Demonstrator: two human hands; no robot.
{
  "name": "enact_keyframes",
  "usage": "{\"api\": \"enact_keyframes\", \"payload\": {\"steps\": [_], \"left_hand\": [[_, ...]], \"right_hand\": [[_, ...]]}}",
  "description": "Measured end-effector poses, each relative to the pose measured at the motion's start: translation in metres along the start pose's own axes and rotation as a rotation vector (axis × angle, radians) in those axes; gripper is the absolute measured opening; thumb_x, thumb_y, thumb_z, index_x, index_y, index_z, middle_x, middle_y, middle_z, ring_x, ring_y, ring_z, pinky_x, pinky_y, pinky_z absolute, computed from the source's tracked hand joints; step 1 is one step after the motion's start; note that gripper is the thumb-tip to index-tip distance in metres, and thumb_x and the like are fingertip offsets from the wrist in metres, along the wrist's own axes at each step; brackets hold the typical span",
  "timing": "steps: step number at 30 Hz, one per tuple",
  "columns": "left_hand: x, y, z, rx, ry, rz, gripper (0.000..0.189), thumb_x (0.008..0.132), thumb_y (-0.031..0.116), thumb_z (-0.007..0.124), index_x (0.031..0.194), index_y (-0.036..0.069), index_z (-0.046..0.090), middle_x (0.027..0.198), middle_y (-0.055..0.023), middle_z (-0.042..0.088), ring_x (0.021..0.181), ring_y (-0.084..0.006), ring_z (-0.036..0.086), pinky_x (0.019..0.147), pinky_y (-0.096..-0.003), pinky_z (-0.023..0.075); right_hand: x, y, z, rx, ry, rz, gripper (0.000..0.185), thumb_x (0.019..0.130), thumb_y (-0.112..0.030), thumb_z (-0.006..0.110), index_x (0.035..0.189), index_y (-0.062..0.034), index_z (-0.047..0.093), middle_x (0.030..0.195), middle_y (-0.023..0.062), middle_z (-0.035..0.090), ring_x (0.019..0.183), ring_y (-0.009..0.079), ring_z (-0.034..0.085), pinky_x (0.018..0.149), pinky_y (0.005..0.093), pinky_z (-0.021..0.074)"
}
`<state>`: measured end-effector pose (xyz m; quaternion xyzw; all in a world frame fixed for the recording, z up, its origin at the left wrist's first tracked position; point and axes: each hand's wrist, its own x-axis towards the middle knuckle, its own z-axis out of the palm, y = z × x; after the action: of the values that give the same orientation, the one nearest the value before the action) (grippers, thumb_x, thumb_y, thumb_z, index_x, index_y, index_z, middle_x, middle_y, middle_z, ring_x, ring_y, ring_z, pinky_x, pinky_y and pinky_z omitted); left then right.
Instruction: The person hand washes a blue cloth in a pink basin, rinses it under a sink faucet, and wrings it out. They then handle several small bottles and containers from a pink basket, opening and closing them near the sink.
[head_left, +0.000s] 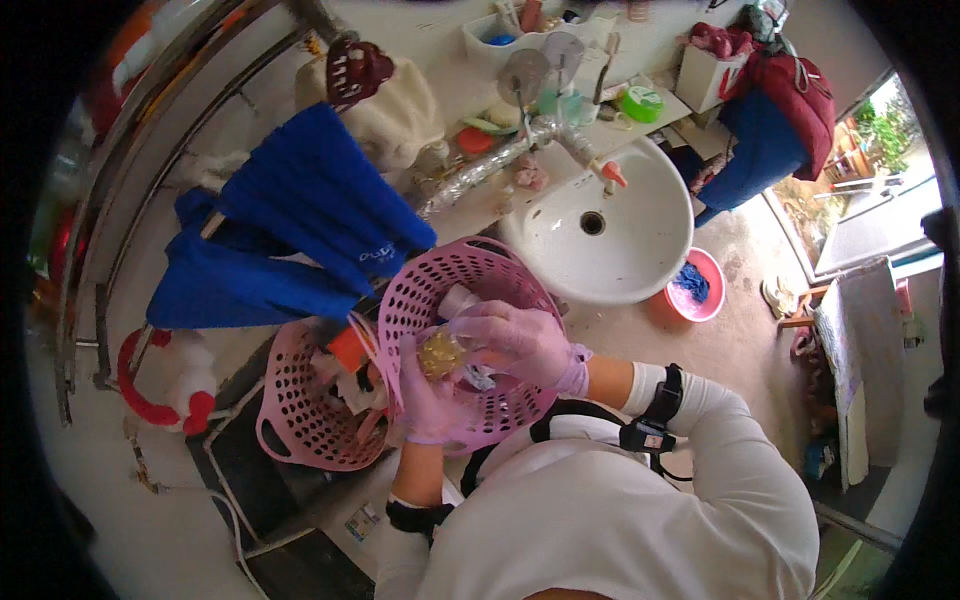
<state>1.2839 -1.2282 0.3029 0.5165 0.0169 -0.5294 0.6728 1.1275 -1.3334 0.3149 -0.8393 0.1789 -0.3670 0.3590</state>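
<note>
Both my hands wear thin pinkish gloves and meet over a pink perforated plastic basket (517, 281). My left hand (429, 401) holds a yellowish, see-through item (441, 355), blurred, so its kind is unclear. Against the top of that item are the fingers of my right hand (517, 341); whether they grip anything is hidden. Inside the basket lie a white cylindrical item (457, 301) and a crumpled greyish piece (480, 377). A second pink basket (319, 442), to the left, holds an orange box-like item (352, 350) and several pale crumpled pieces.
Blue towels (322, 195) hang above the second basket. A white washbasin (637, 247) with a red-handled tap (613, 174) stands at upper right. On the floor beyond it sits a pink basin (718, 292) with blue cloth. A red-and-white plush item (195, 375) hangs at left.
</note>
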Motion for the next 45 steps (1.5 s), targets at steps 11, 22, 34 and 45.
{"api": "enact_keyframes", "payload": {"steps": [11,22,34,45], "left_hand": [[0.005,0.006,-0.009,0.191,-0.164,0.052,0.044,0.106,0.048,0.045,0.115,0.008,0.061,0.103,-0.0028,0.065,0.091,-0.0131,0.064,0.073,-0.0276,0.0515],[0.002,0.004,-0.013,0.236,-0.305,0.051,0.04,0.105,0.042,0.047,0.112,0.006,0.062,0.108,-0.0031,0.062,0.098,-0.0126,0.06,0.085,-0.0284,0.0497],[0.025,-0.056,-0.009,0.42,-0.282,0.444,0.03,0.107,0.034,0.045,0.116,0.01,0.06,0.111,-0.0054,0.064,0.109,-0.02,0.062,0.094,-0.0344,0.0509],[0.036,-0.017,-0.019,1.023,-0.528,0.882,0.085,0.084,0.043,0.076,0.15,0.004,0.04,0.138,-0.0183,0.054,0.126,-0.031,0.055,0.104,-0.0393,0.0444]], "right_hand": [[0.014,-0.005,-0.032,0.84,-0.358,0.763,0.026,0.095,-0.016,0.071,0.118,-0.0049,0.066,0.092,0.0033,0.067,0.08,0.0109,0.063,0.072,0.0264,0.0533],[-0.009,-0.001,-0.022,1.013,-0.348,0.906,0.021,0.092,-0.009,0.072,0.109,-0.0075,0.059,0.079,0.0,0.059,0.062,0.0085,0.057,0.053,0.025,0.0457],[0.013,-0.01,-0.024,0.641,-0.205,0.978,0.024,0.088,-0.014,0.072,0.102,-0.0042,0.055,0.076,0.0033,0.059,0.057,0.0113,0.057,0.048,0.0281,0.0454],[0.038,0.014,-0.026,0.365,-0.33,1.028,0.026,0.088,-0.019,0.069,0.103,-0.0007,0.059,0.075,0.0071,0.064,0.058,0.0159,0.064,0.051,0.0301,0.0515]]}}
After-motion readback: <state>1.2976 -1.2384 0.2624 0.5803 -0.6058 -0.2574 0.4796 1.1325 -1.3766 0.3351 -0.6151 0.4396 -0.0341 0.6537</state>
